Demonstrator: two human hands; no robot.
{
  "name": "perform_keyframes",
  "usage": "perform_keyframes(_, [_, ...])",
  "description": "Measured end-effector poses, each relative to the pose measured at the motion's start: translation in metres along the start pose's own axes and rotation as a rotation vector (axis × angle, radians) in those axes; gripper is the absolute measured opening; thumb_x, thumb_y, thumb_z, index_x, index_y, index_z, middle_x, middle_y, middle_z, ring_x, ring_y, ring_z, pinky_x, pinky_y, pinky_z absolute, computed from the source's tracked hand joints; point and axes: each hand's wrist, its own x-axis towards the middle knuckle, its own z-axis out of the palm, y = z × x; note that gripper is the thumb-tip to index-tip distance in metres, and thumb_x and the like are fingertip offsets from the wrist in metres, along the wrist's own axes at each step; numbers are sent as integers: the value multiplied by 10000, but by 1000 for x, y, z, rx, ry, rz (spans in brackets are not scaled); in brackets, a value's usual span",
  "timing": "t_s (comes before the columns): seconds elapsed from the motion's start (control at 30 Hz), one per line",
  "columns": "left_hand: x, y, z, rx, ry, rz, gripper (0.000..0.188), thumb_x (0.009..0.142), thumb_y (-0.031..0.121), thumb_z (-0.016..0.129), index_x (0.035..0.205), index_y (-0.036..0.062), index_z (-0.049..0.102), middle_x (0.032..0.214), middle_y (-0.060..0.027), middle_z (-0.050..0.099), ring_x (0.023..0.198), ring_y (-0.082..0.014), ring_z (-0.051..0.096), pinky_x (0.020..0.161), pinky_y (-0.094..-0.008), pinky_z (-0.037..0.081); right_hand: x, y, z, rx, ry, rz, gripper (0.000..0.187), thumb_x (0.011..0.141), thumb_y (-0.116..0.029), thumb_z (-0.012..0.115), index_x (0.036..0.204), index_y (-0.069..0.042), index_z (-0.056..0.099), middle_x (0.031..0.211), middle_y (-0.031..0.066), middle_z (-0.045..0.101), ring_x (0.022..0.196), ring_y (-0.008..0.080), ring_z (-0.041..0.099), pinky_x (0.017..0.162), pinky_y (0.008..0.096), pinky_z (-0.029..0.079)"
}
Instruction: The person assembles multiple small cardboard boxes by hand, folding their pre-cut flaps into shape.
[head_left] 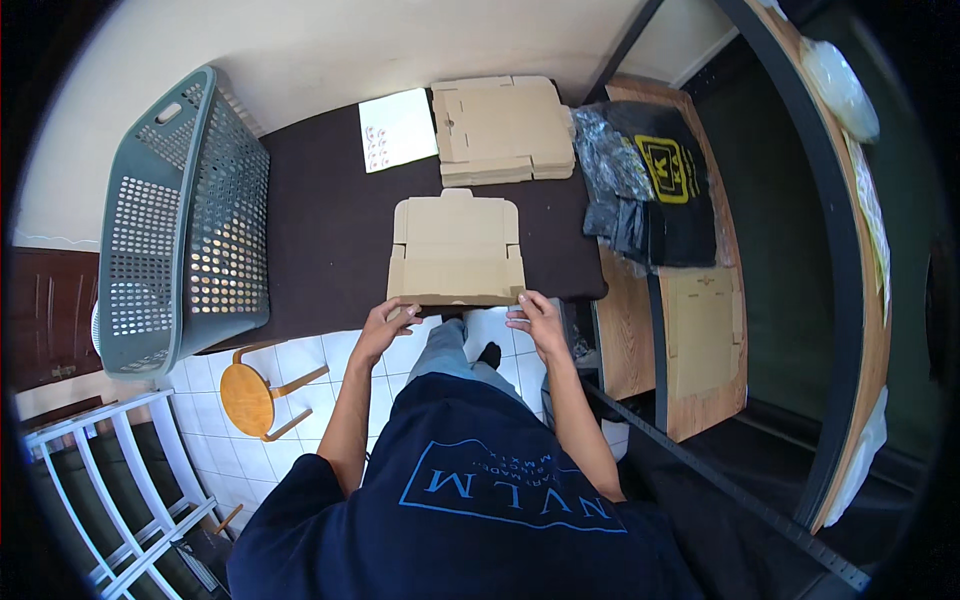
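A brown cardboard box (456, 240), partly folded, lies on the dark-covered table (315, 230) in front of me. Its lid panel is spread flat away from me, with a small tab at the far end, and its near edge is bent up at the table's front. My left hand (386, 328) grips the near left corner, fingers curled on the side flap. At the near right corner my right hand (538, 322) holds the cardboard between thumb and fingers. Behind the box rests a stack of flat cardboard boxes (500, 125).
A white sheet with small red marks (398, 130) lies beside the stack. Left stands a grey-green perforated basket (185, 230), with a wooden stool (247, 400) below. On the right, a shelf holds black plastic-wrapped packages (650, 180) and another flat cardboard piece (703, 325).
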Motion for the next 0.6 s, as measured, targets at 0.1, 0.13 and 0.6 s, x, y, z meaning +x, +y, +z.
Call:
perform_keyframes(0.1, [-12,-17,10,20,59,-4,387,929,272,630,1198,-1,577,1113,-108,640,990,-197,653,797,-315,534,-18,20,-6,6,-18,-1,300,964,-203,581,1136,44,591,1012,107,597,806,209,660,648,315,587])
perform_keyframes(0.13, [-14,-23,12,3,91,-1,384,933,264,624,1196,-11,573,1111,-113,633,992,-202,651,798,-318,539,-23,26,-9,-28,-35,-1,346,965,-197,573,1192,63,561,1017,121,601,825,213,663,678,321,586])
perform_keyframes(0.6, [-48,-20,17,-475,207,241,428,968,266,477,1250,-52,528,1158,-190,575,1077,-280,603,873,-410,544,-45,45,4,-317,-177,-98,247,914,-120,616,1099,39,656,928,85,630,809,142,622,671,265,546])
